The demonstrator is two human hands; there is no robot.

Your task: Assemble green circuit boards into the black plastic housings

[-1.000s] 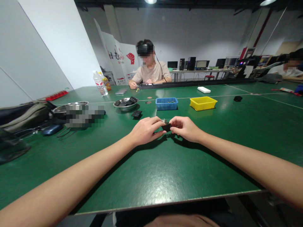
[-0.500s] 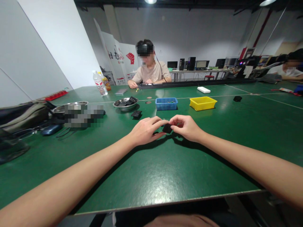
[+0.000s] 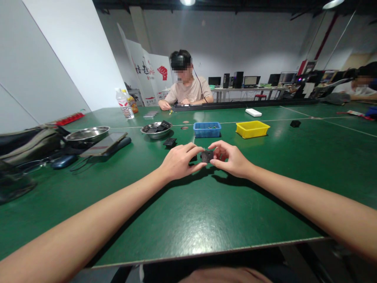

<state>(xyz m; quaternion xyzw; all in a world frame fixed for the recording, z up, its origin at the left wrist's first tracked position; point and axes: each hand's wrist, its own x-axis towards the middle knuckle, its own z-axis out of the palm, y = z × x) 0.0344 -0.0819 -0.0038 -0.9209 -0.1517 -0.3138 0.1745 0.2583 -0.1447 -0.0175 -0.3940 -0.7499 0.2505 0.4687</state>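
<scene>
A small, blocky black plastic part (image 3: 207,156) is between my two hands, just above the table, with a dark flat face turned toward me. My left hand (image 3: 180,160) grips it from the left, forefinger above and thumb below. From the right, my right hand (image 3: 232,159) has its thumb at the lower right corner and its forefinger curled near the top edge. A thin light-coloured bit stands at the part's top, too small to name. Another black piece shows partly behind my left fingers. A similar black part (image 3: 170,142) lies on the table beyond my left hand.
Across the green table (image 3: 188,212) stand a steel bowl (image 3: 156,135) of black parts, a blue bin (image 3: 207,129) with small items and a yellow bin (image 3: 252,129). At left are a phone (image 3: 103,144) and a steel dish (image 3: 87,134). A person (image 3: 188,88) sits opposite.
The black part has turned so its flat face points toward me. My right forefinger has lifted and the right fingers have spread wider around the part's right side.
</scene>
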